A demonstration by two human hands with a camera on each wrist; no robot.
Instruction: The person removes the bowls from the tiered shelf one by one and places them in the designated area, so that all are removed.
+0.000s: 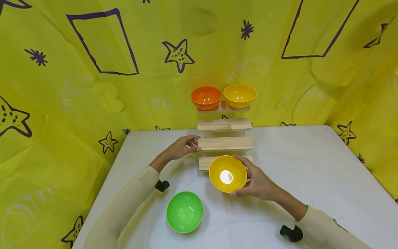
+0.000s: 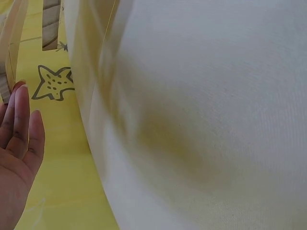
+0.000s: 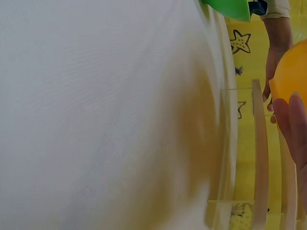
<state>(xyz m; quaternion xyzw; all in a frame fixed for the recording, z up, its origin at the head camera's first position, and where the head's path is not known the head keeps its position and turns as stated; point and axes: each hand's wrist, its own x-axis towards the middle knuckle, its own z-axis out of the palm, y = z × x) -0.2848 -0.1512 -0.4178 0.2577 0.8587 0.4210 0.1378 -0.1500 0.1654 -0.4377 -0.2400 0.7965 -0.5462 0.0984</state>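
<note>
My right hand grips a yellow bowl by its right side, thumb low and fingers near the top of the rim. The bowl is tilted with its inside towards the head camera and overlaps the lowest step of a wooden stepped rack. In the right wrist view, the fingertips lie against the outside of the yellow bowl. At the left end of one of the rack's middle steps is my left hand, fingertips right at the board's edge. Its fingers look fairly straight in the left wrist view.
On the rack's top step sit an orange bowl and another yellow bowl, side by side. A green bowl stands on the white table in front, left of the rack. Behind hangs a yellow patterned cloth.
</note>
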